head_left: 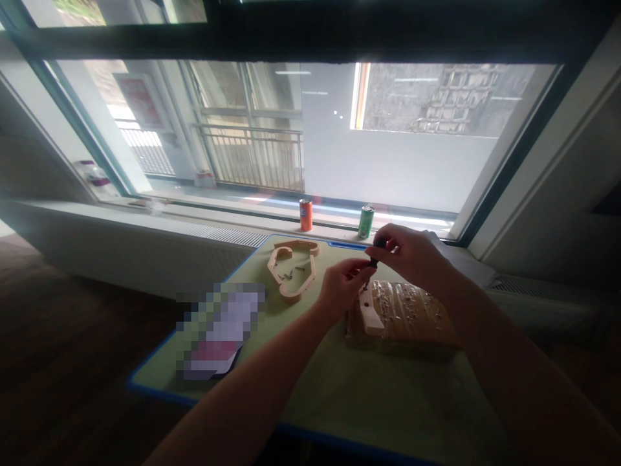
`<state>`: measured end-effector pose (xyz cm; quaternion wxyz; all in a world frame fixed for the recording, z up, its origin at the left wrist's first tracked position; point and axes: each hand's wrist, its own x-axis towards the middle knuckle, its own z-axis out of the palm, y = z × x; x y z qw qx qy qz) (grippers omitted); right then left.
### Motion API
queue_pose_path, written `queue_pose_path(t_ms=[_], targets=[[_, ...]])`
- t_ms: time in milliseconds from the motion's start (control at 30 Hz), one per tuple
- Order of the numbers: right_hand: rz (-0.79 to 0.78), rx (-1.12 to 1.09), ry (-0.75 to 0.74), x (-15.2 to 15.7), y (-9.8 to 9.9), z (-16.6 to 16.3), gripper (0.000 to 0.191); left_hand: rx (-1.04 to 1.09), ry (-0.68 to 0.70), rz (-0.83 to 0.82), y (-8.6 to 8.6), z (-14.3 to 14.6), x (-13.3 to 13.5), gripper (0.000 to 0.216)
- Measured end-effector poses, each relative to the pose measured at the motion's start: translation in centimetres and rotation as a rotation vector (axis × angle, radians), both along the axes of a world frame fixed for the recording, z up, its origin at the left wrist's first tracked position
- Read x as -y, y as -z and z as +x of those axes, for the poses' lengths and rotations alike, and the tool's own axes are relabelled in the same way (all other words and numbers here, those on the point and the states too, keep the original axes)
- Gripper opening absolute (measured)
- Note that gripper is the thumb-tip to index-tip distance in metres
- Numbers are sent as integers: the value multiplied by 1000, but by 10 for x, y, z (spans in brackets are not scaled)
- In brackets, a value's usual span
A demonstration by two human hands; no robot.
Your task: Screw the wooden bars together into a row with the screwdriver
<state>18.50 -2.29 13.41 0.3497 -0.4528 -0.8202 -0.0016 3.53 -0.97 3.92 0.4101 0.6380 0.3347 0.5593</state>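
My left hand (343, 283) and my right hand (407, 254) meet above a green table (339, 382). The right hand's fingers are pinched round a small black tool (375, 256), maybe a screwdriver. My left hand's fingertips are pinched just under its tip; what they hold is too small to make out. Directly below lies a pale wooden strip (369, 312) on a clear bag of wooden parts (405, 310). To the left of my hands sits a heart-shaped wooden frame (293, 266) with several small screws (290, 272) lying inside it.
A pixelated paper (220, 333) lies near the table's left front corner. An orange can (305, 215) and a green can (365, 222) stand on the windowsill behind. The table's blue edge (160, 391) runs along the left and front, with dark floor to the left.
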Motion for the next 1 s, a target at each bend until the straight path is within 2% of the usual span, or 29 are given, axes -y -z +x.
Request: queue_pose_path(t_ms=[167, 300, 433, 533, 633, 700, 833, 933, 1000], targets=[[-121, -93, -78, 1, -1, 3, 33, -31, 13, 19, -1, 0, 0, 35], [-194, -147, -92, 0, 2, 5, 31, -49, -49, 12, -2, 1, 1, 38], [-129, -131, -31, -1, 4, 2, 26, -92, -116, 22, -3, 1, 1, 38], [-106, -132, -1, -1, 3, 2, 28, -98, -105, 75, -2, 0, -1, 33], [-108, -129, -52, 0, 2, 4, 36, -96, -57, 130, -2, -1, -2, 31], [-113, -119, -88, 0, 2, 4, 34, -112, -47, 147, -3, 0, -2, 31], [-40, -86, -53, -1, 1, 3, 26, -150, -146, 149, -5, 1, 1, 41], [19, -29, -25, -1, 1, 1, 25, -176, -193, 170, -6, 1, 1, 33], [32, -9, -47, 0, 0, 1, 27, -186, -175, 193, -6, 0, 1, 28]])
